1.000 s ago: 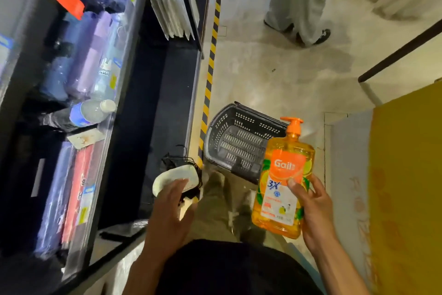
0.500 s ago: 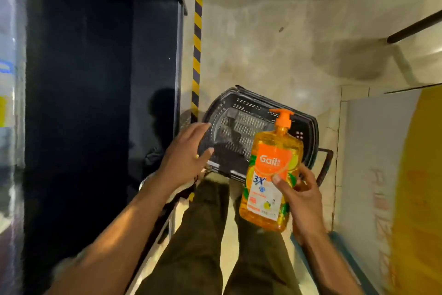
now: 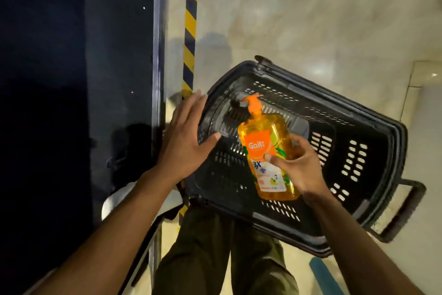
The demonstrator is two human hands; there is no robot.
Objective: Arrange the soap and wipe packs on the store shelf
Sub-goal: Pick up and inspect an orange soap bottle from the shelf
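An orange pump bottle of liquid soap (image 3: 264, 136) with an orange and white label is gripped round its lower half by my right hand (image 3: 297, 165). It hangs tilted over the black plastic shopping basket (image 3: 354, 158) on the floor. My left hand (image 3: 185, 138) is spread with straight fingers over the basket's left rim and holds nothing. The dark store shelf (image 3: 124, 55) runs down the left side, its lowest level in shadow.
A yellow and black hazard stripe (image 3: 190, 22) runs along the floor beside the shelf base. The basket's handle (image 3: 404, 211) sticks out at the right. My legs in dark trousers (image 3: 224, 247) stand below the basket. A white object (image 3: 114, 201) lies at the shelf edge under my left forearm.
The view has tipped down toward the basket. My left hand left the white object and moved to the basket's left rim. My right hand lowered the soap bottle over the basket.
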